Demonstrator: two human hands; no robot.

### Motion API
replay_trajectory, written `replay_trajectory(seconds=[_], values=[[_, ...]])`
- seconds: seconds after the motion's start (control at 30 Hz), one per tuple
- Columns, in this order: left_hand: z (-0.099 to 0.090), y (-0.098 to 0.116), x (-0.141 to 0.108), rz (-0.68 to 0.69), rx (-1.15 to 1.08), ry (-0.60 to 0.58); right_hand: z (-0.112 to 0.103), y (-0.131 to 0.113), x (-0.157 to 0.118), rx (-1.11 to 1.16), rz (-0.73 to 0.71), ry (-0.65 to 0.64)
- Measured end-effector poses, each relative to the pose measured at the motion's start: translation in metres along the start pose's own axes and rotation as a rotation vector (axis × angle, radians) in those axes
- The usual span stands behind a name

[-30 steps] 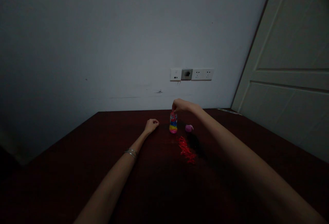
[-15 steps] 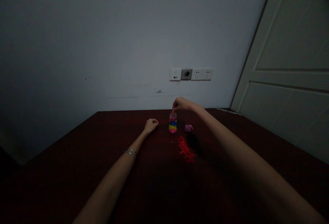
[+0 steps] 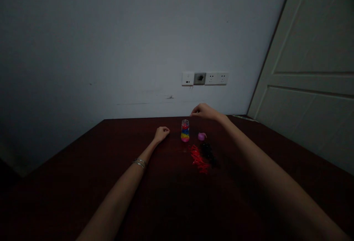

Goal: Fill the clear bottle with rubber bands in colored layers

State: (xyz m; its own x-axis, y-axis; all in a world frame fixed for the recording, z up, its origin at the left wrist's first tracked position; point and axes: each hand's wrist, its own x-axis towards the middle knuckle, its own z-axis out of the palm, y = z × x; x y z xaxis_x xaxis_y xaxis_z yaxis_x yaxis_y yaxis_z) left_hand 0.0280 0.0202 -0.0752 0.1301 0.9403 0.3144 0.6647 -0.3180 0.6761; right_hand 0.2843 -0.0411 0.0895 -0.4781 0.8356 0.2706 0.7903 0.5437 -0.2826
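A small clear jar without its lid stands upright on the dark red table, filled with layers of pink, yellow, blue and red pieces. Above and just right of its mouth, my right hand hovers with fingers drawn together, nothing visible in them. My left hand rests on the table left of the jar, loosely curled, and no object shows in it. To the jar's right lies a purple lid. Nearer me are a pile of thin red pieces and a pile of black pieces, too small to name.
A pale wall rises behind the table's far edge, with a row of sockets on it. At the right stands a white panelled door. A bracelet circles my left wrist.
My right hand has moved from the jar's mouth to the right, away from it. The red piece it held there no longer shows in its fingers. My left hand stays put.
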Motion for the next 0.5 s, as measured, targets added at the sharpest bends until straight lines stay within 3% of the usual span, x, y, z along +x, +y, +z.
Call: replay_trajectory(seconds=[0.13,0.33,0.5], values=[[-0.001,-0.001,0.000,-0.002,0.005,0.009,0.013,0.036,-0.039,0.019,0.143,0.073],[-0.005,0.000,0.000,-0.048,-0.030,0.080,0.058,0.092,-0.109,-0.025,0.345,0.089],[-0.005,-0.006,0.004,-0.088,-0.072,0.163,0.094,0.116,-0.139,-0.146,0.341,0.065]])
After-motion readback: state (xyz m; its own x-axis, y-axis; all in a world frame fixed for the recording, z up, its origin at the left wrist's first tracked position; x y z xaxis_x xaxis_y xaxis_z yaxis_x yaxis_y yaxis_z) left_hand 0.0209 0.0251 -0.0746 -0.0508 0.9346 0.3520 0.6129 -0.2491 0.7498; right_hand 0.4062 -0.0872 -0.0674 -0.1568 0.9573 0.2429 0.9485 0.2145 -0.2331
